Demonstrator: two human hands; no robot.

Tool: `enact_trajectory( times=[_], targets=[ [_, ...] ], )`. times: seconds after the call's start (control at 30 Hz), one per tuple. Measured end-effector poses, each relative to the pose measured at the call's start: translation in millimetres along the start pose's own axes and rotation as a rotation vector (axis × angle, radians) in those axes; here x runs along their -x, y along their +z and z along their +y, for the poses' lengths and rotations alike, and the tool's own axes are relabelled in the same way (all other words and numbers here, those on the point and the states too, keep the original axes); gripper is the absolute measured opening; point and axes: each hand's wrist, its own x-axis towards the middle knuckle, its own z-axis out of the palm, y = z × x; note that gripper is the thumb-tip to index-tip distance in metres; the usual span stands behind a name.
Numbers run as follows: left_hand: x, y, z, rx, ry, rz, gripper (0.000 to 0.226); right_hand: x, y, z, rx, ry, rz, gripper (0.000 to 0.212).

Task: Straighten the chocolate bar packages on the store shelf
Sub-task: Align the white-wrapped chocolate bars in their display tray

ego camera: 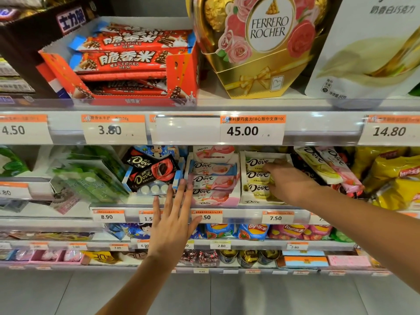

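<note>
On the middle shelf stand boxes of Dove chocolate bars. The pink Dove bars [212,181] lie stacked flat in their white box. To their right the cream-yellow Dove bars [255,176] fill another box. My right hand [287,181] rests on these yellow bars, fingers curled over them; whether it grips one I cannot tell. Left of the pink box, black-and-red Dove bars [148,172] lie crooked in a blue-white box. My left hand [173,218] is flat with fingers spread, fingertips touching the gap between the blue box and the pink box. More loose Dove bars [327,165] lean tilted at the right.
The shelf above holds a red box of crispy-rice chocolate bars [127,57], a gold Ferrero Rocher heart box [263,42] and a white pouch [372,46]. Green packets [91,176] sit left, yellow bags [395,178] right. Price-tag rails [243,130] jut out. Chip bags [252,230] lie below.
</note>
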Motion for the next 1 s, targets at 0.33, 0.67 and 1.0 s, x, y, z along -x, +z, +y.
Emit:
enact_trajectory(
  times=[0.33, 0.67, 1.0],
  targets=[
    [-0.1, -2.7, 1.7, -0.006, -0.018, -0.016, 0.081, 8.1, 6.9, 0.2, -0.095, -0.001, 0.091, 0.046],
    [4.1, -20.1, 9.7, 0.107, -0.049, -0.013, 0.072, 28.8, -1.0, 1.2, -0.168, -0.032, 0.182, 0.045],
    [-7.5, -78.2, 39.4, 0.157, -0.087, 0.36, 0.052, 61.9, -30.5, 16.1, -0.252, -0.04, 0.244, 0.042]
  ],
)
